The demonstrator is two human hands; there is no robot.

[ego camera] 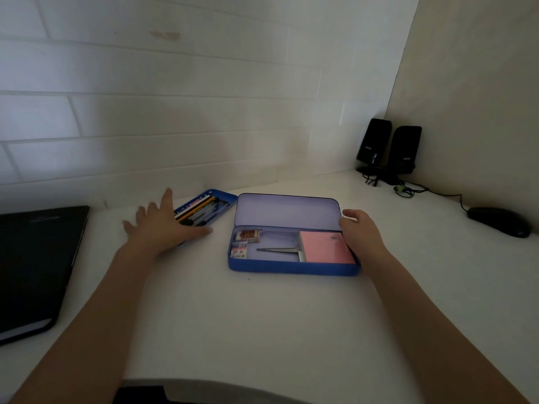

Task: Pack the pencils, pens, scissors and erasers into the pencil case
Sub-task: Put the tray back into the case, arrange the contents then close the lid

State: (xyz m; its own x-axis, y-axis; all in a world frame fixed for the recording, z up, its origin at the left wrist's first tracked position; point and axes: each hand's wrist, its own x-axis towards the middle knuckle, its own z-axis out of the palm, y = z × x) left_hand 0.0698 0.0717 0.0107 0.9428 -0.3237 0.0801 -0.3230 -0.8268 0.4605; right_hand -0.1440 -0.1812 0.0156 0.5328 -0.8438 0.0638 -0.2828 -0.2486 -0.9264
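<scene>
Blue pencil case (291, 268) sits open on white desk (233, 330), lid (287, 211) tipped back. Right hand (360, 234) curls over the case's right end at the hinge corner, fingers (350, 214) touching the lid edge, gripping the case end. Just left of that hand inside the case: pink notepad (326, 247), then metal scissors (277, 250) lying flat, then two small erasers (243, 243) at the far left end. Left hand (166, 225) is spread flat, fingers apart, grasping nothing, hovering over the near end of a blue tray (221, 204); whether it touches the tray can't be told. Pencils and pens (201, 211) lie in the tray just beyond its fingers. Black laptop (35, 263) left of that hand, speakers (389, 147) and mouse (498, 221) beyond the right hand
</scene>
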